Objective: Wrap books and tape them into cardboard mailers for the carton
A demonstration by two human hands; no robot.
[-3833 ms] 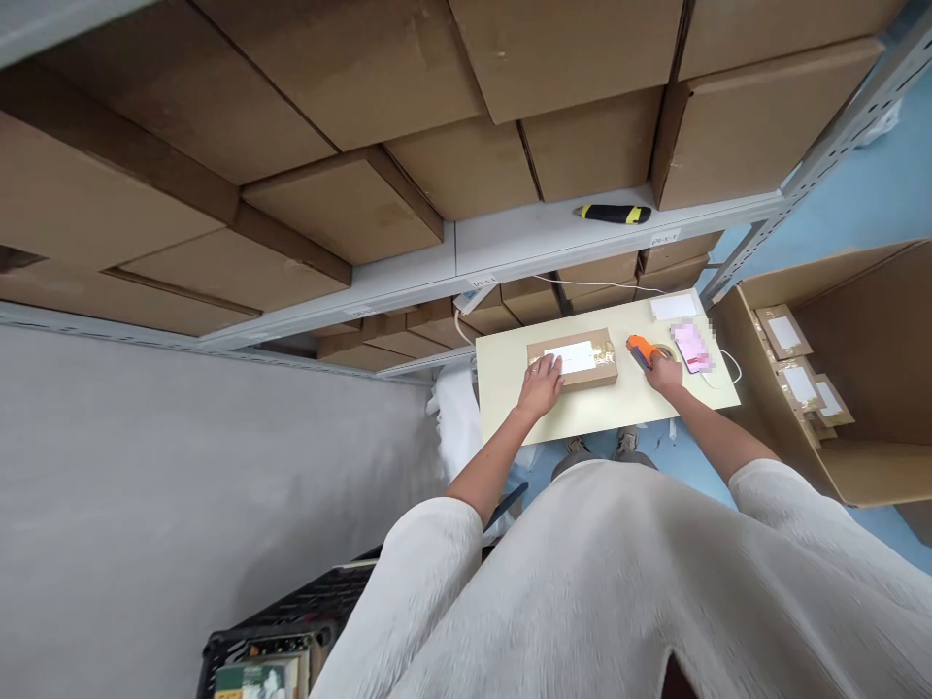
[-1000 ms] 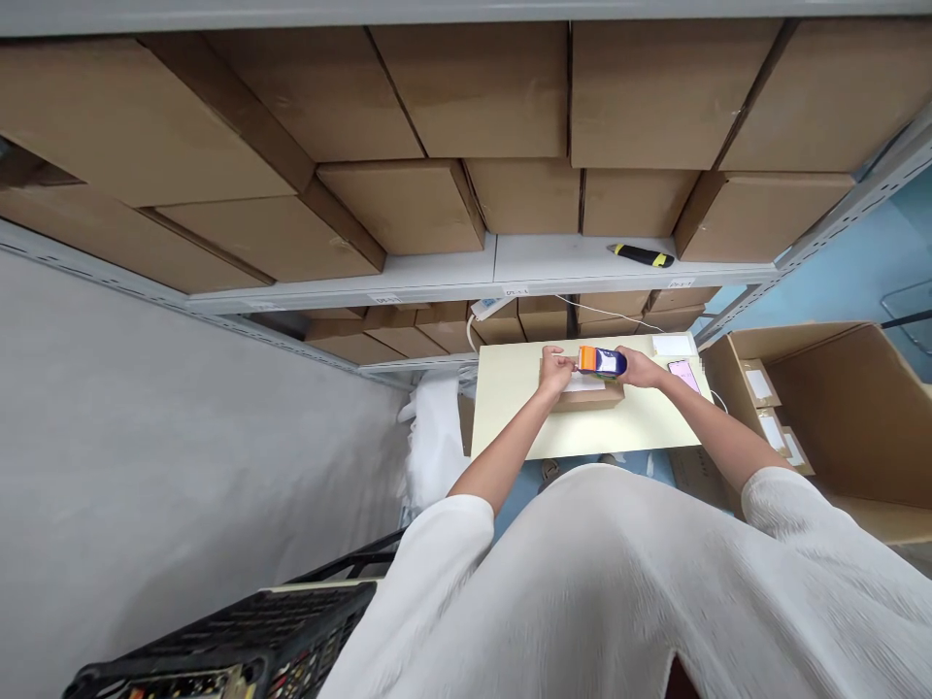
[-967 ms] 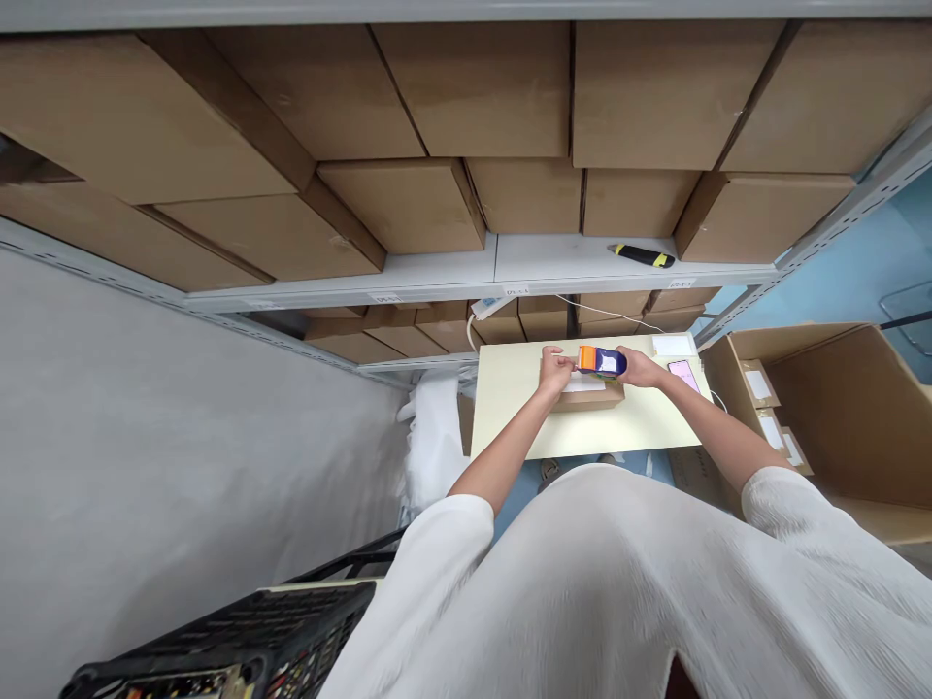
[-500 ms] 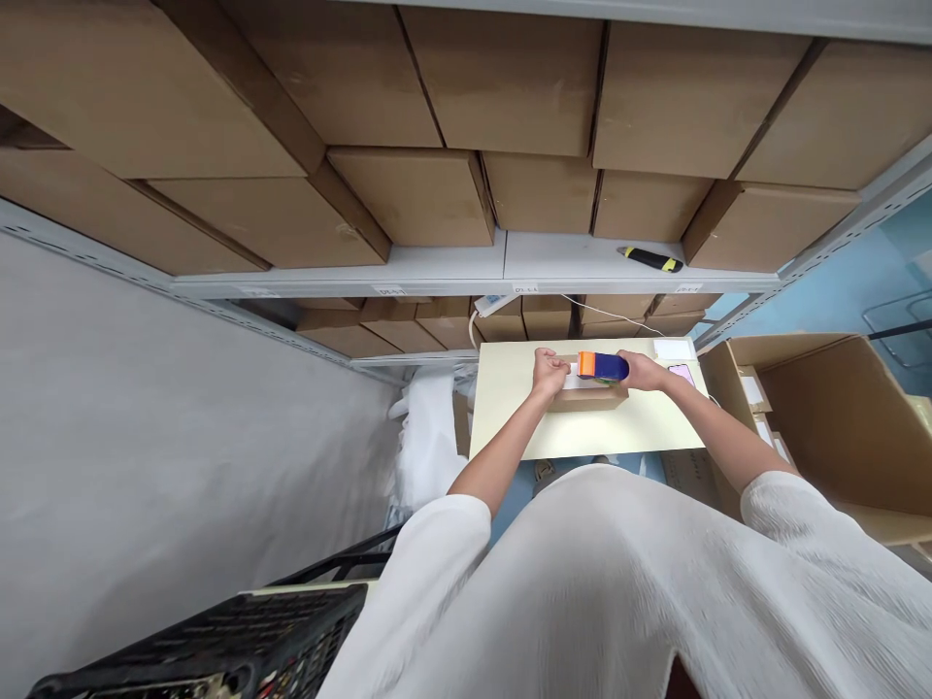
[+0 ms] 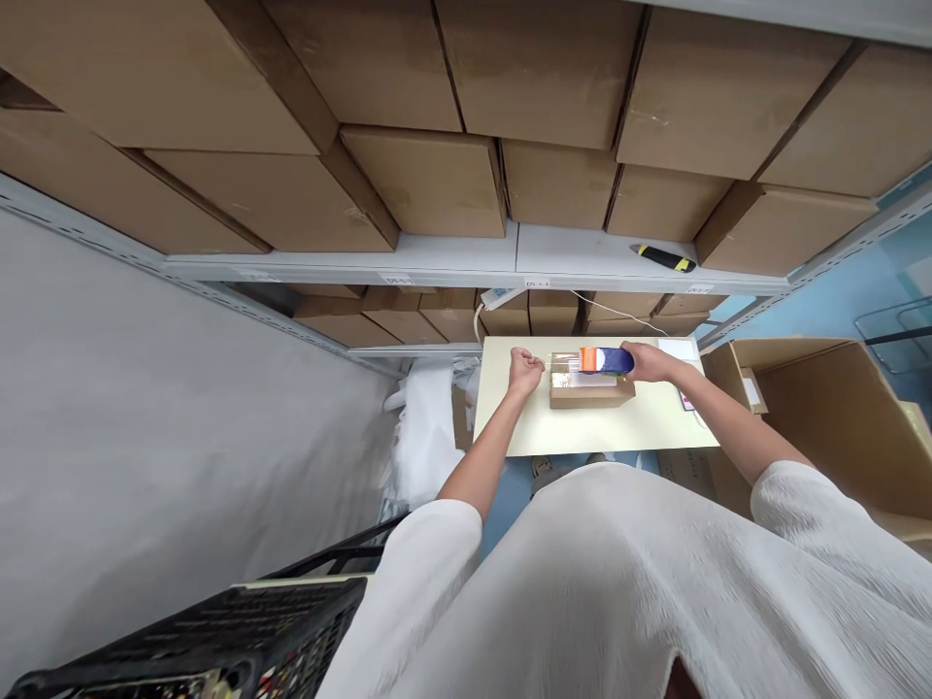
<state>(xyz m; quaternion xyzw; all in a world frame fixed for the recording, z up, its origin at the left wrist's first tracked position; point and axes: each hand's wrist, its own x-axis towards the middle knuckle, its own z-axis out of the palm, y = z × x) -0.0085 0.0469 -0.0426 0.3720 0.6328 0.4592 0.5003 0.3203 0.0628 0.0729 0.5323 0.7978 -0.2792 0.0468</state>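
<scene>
My right hand (image 5: 648,363) grips a dark blue and orange tape dispenser (image 5: 606,360), held over the top of a small cardboard box (image 5: 591,396). The box lies on the pale yellow table (image 5: 524,427) and has a white label (image 5: 582,380) on top. A strip of clear tape seems to run left from the dispenser's orange end. Left of the box is my left hand (image 5: 525,371), its fingers curled closed; whether they pinch the tape's end is too small to tell.
Cardboard boxes (image 5: 422,184) fill the shelf (image 5: 451,249) ahead, where a black and yellow cutter (image 5: 664,258) lies. A phone (image 5: 686,400) is at the table's right. An open carton (image 5: 830,417) stands farther right, a black crate (image 5: 291,631) at lower left.
My left hand has moved left, off the box. More of the label and box top shows. The dispenser remains in my right hand over the box, and the camera view has shifted slightly.
</scene>
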